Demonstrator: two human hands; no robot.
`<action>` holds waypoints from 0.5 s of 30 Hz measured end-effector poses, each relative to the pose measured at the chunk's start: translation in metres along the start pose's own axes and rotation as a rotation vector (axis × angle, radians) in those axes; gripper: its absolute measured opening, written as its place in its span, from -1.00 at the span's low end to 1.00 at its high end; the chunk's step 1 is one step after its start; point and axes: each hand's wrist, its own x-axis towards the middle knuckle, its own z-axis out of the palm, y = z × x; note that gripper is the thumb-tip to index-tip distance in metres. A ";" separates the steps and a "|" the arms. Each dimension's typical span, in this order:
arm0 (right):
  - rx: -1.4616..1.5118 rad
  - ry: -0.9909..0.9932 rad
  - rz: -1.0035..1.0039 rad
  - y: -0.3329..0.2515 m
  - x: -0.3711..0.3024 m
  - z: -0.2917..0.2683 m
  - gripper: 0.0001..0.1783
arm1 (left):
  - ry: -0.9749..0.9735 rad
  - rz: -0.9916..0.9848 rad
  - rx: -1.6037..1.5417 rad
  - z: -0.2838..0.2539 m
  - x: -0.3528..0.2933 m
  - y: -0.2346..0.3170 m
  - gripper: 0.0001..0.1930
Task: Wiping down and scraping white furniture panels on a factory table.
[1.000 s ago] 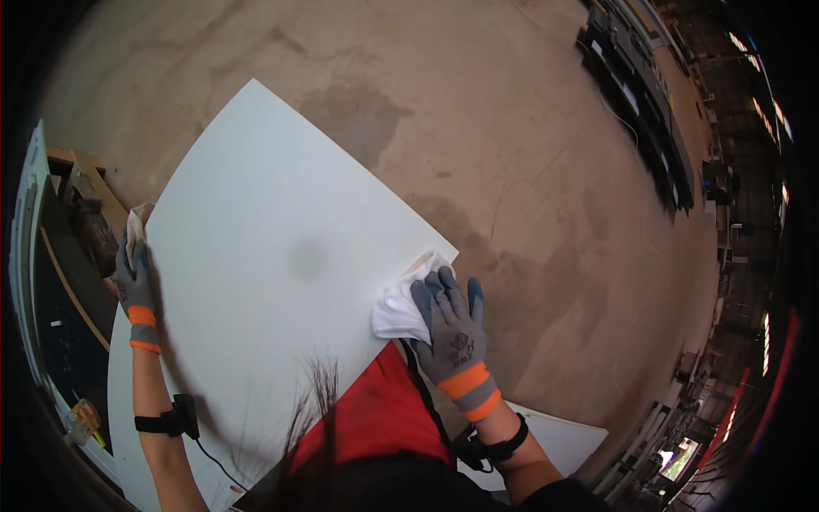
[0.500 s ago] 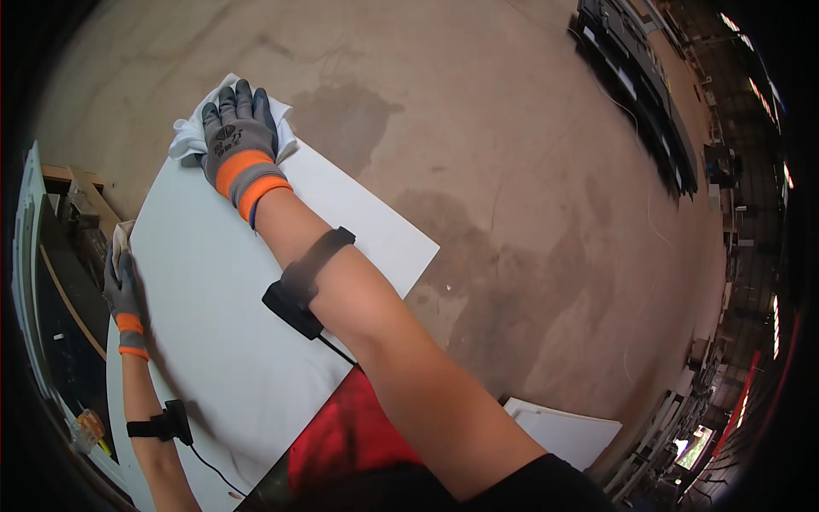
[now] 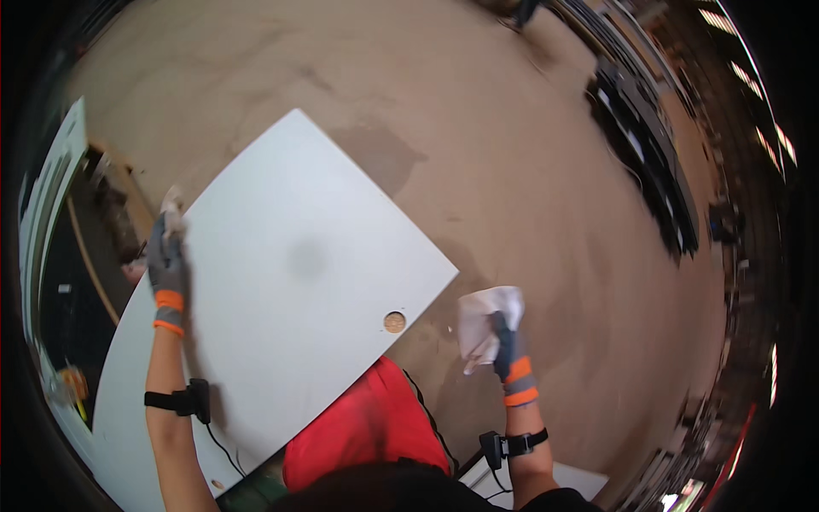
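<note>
A large white board (image 3: pixel 281 196) with a round hole near its right corner lies in front of me. My right hand (image 3: pixel 507 352), in a grey and orange work glove, is held off the board's right side. Its fingers are closed on a white cloth (image 3: pixel 488 320), which hangs loosely. My left hand (image 3: pixel 167 260), gloved alike, is at the board's left edge. A pale beige cloth (image 3: pixel 172 205) sticks out beyond its closed fingers; how much of the edge they grip is hidden.
Red fabric (image 3: pixel 367 422) shows under the board's near edge. Another white board (image 3: pixel 580 482) lies at lower right. Pale frames (image 3: pixel 55 188) and a dark panel stand at the left. Long black parts (image 3: pixel 644 154) lie on the concrete floor (image 3: pixel 546 213) at far right.
My right hand has lifted the white cloth off the board's far corner and swung right and nearer, baring the corner and hole. My left hand stays at the left edge. The view has shifted.
</note>
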 end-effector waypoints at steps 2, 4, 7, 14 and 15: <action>0.583 -0.183 -0.076 -0.053 -0.005 0.011 -0.32 | 0.050 0.198 0.142 -0.040 -0.037 0.004 -0.61; 0.697 -0.242 -0.240 -0.073 0.006 0.006 -0.29 | -0.129 0.246 0.139 -0.038 -0.078 0.047 -0.62; 0.121 -0.167 -0.591 -0.091 0.036 0.029 -0.29 | -0.649 0.161 0.419 -0.063 -0.138 0.083 -0.49; -0.936 0.142 -1.209 -0.207 0.038 0.228 -0.34 | -0.159 -0.229 0.507 -0.211 -0.270 -0.045 -0.57; -1.003 0.234 -1.240 -0.220 0.051 0.254 -0.37 | -0.045 -0.264 0.551 -0.238 -0.278 -0.081 -0.63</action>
